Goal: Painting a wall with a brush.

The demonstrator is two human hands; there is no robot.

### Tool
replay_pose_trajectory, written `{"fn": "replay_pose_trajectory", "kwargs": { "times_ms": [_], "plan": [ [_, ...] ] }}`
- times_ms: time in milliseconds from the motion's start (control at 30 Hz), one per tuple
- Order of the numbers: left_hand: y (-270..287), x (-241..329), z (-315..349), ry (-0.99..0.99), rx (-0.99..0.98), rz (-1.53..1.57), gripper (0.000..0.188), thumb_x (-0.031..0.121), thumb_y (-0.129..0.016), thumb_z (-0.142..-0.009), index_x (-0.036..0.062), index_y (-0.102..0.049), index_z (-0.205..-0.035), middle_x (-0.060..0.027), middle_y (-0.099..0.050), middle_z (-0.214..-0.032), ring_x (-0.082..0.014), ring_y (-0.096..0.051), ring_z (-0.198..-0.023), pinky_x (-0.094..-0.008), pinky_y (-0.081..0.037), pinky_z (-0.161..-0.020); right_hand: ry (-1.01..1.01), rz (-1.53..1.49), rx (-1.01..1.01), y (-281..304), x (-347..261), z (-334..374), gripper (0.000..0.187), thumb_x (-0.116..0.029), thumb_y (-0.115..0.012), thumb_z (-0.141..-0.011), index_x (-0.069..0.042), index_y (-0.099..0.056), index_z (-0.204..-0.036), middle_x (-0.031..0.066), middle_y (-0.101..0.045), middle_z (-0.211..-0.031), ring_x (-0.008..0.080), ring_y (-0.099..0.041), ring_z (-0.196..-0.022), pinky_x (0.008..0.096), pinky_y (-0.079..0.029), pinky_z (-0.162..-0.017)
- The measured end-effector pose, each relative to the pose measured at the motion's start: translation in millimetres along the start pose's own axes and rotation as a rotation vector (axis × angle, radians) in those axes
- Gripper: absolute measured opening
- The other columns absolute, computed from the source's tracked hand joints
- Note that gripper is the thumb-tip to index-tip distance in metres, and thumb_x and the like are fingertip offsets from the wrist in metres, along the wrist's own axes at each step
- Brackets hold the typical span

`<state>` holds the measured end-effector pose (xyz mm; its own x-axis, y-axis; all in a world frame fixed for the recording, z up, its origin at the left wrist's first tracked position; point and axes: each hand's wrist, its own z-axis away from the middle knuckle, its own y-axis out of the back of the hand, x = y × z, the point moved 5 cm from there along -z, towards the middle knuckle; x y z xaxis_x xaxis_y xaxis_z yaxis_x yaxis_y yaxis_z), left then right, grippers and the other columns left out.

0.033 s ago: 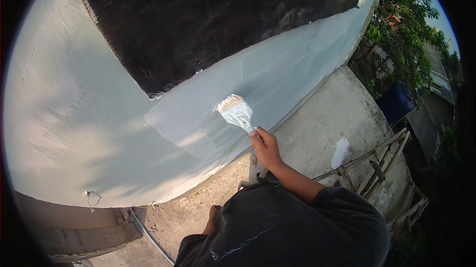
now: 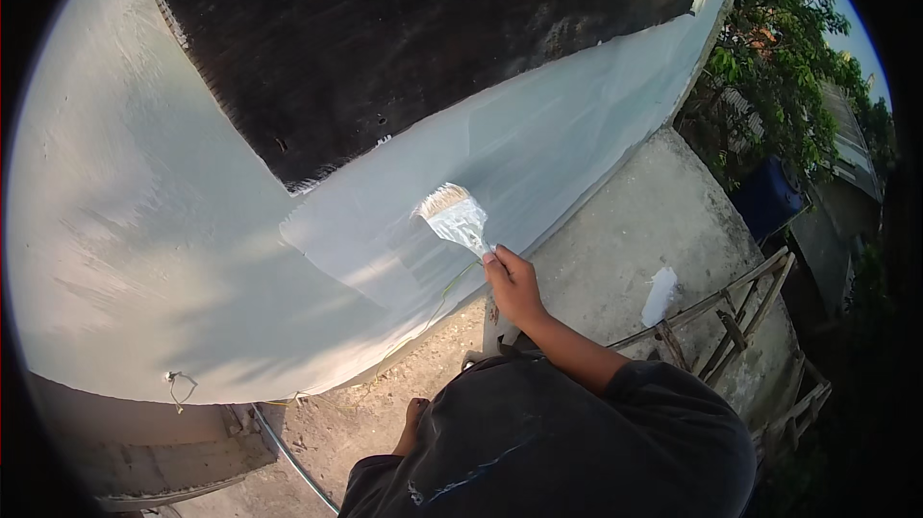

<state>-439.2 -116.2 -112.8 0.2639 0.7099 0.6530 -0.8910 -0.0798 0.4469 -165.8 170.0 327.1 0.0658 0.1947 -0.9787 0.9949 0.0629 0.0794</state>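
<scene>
Holding one paintbrush [image 2: 456,217], right hand [image 2: 514,285].

A dark charcoal short-sleeved shirt is worn, a faint pale streak being seen across its front, the sleeve ending above the elbow so the right forearm and right hand [image 2: 514,285] are left bare, as is the left hand [image 2: 411,425], no gloves worn.
</scene>
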Motion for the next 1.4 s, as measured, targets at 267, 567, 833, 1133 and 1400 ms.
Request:
{"fn": "replay_pose_trajectory", "kwargs": {
  "times_ms": [267,567,833,1133,1400],
  "plan": [
    [-2.8,4.5,-9.8,-0.030,-0.028,0.149,0.034,0.034,-0.062,-0.078,0.0000,-0.059,-0.086,-0.0138,-0.065,-0.079,-0.0224,-0.061,-0.077,-0.0350,-0.048,-0.068,-0.049,0.044,0.012,10.0,37.2,15.2,0.026,-0.018,-0.052,-0.092,0.001,-0.047,-0.075,0.0063,-0.043,-0.057,0.0094,-0.038,-0.056,0.0279,-0.035,-0.052],
    [-1.1,25.6,3.5,-0.055,-0.033,-0.036,0.033,0.034,-0.061,-0.078,0.0014,-0.058,-0.085,-0.0133,-0.064,-0.078,-0.0223,-0.061,-0.076,-0.0352,-0.048,-0.069,-0.117,-0.012,-0.034,-6.0,33.6,12.7,0.029,-0.017,-0.048,-0.093,-0.003,-0.045,-0.069,-0.0007,-0.044,-0.061,0.0060,-0.039,-0.058,0.0244,-0.033,-0.054],
    [-8.1,-21.0,-15.1,0.098,-0.087,0.320,0.034,0.033,-0.061,-0.080,0.0002,-0.058,-0.088,-0.0148,-0.064,-0.081,-0.0232,-0.061,-0.078,-0.0349,-0.048,-0.070,-0.128,-0.077,-0.078,-11.7,30.3,15.1,0.029,-0.018,-0.049,-0.093,-0.004,-0.046,-0.068,-0.0014,-0.042,-0.059,0.0056,-0.038,-0.055,0.0241,-0.031,-0.053],
    [0.2,-6.8,12.2,-0.032,0.008,0.026,0.034,0.033,-0.062,-0.080,0.0011,-0.059,-0.090,-0.0121,-0.065,-0.080,-0.0220,-0.061,-0.077,-0.0338,-0.049,-0.068,-0.128,0.017,-0.192,-40.9,24.3,28.8,0.030,-0.020,-0.049,-0.093,-0.004,-0.047,-0.067,-0.0011,-0.044,-0.059,0.0059,-0.038,-0.056,0.0246,-0.032,-0.053],
    [-1.2,15.6,15.3,-0.008,-0.018,0.032,0.032,0.032,-0.063,-0.079,0.0017,-0.058,-0.089,-0.0115,-0.065,-0.079,-0.0207,-0.061,-0.076,-0.0333,-0.049,-0.068,-0.185,-0.091,-0.074,-17.0,44.6,15.7,0.029,-0.019,-0.048,-0.094,-0.003,-0.046,-0.069,-0.0005,-0.044,-0.059,0.0068,-0.038,-0.055,0.0251,-0.032,-0.052]
  ]
}}
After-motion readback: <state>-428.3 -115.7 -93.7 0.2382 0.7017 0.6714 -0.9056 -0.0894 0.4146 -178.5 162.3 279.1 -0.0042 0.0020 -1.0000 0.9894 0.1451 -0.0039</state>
